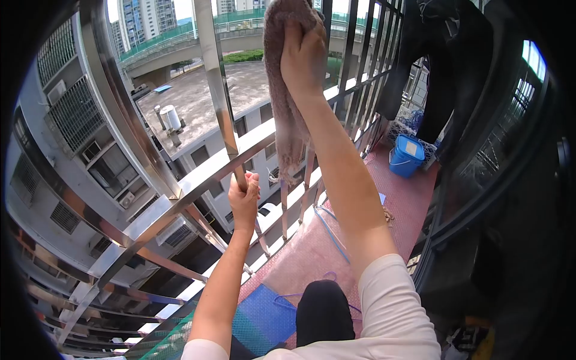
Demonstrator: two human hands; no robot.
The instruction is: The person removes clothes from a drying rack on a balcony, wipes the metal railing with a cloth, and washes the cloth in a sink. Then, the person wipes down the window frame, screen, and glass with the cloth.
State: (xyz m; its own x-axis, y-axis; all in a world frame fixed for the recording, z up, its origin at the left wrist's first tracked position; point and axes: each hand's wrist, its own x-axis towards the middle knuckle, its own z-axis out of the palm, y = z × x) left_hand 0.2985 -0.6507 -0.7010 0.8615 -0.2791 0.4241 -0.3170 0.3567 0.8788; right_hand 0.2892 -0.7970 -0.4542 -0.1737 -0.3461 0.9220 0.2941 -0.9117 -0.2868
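Observation:
My right hand (305,57) is raised high, its fingers closed round a greyish-brown cloth (279,99). The cloth hangs down in front of the metal bars, with a frayed lower end. It hides part of the bar behind it, so whether it touches the metal I cannot tell. Lower and to the left, my left hand (243,195) is wrapped round an upright bar (240,175) just under the shiny horizontal rail (198,187) of the window cage.
Dark clothes (447,54) hang at the upper right. A blue bucket (405,157) stands on the pink floor (300,255) beside a white basket (429,147). A blue mat (264,312) and purple hangers (288,298) lie near my knee. Outside are a flat roof (198,96) and buildings.

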